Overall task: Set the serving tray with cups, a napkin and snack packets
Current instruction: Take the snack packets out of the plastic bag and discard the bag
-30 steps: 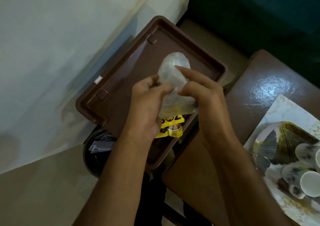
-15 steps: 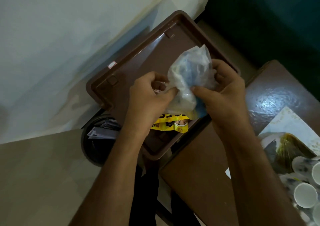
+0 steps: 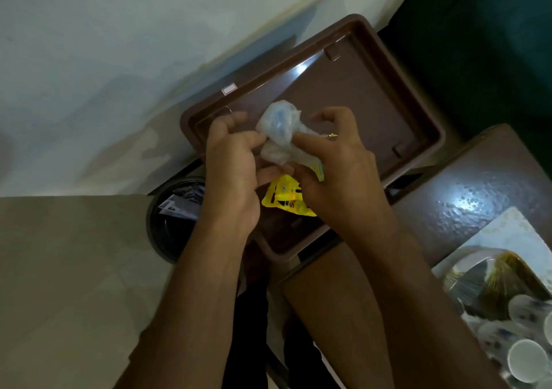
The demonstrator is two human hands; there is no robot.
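Crinkled clear plastic is what you're working with right now: a thin bag (image 3: 279, 133) bunched between both hands, above the near end of the brown serving tray (image 3: 424, 138). Your left hand (image 3: 231, 161) is pinching the bag's side with curled fingers, and your right hand (image 3: 334, 164) is gripping its lower part, index finger pressing across the front. Something pale blue is showing through the plastic; what it is, I can't tell. A yellow snack packet (image 3: 283, 196) is peeking out just under your hands, over the tray's near end, though whether it's lying on the tray or hanging from your grip is hidden.

By my reading, you're in the snack-packet step, opening the bag to get its contents out. The next move is calling for a steady pull at the bag's mouth, keeping everything over the tray so nothing drops beside it.

The tray's far half is showing only bare floor. The cups (image 3: 525, 358) are waiting well apart on the dark brown bench (image 3: 466, 197) at your right, on a patterned tray (image 3: 504, 224). A dark bin (image 3: 167, 224) holding scraps is sitting beside the serving tray's near-left edge.
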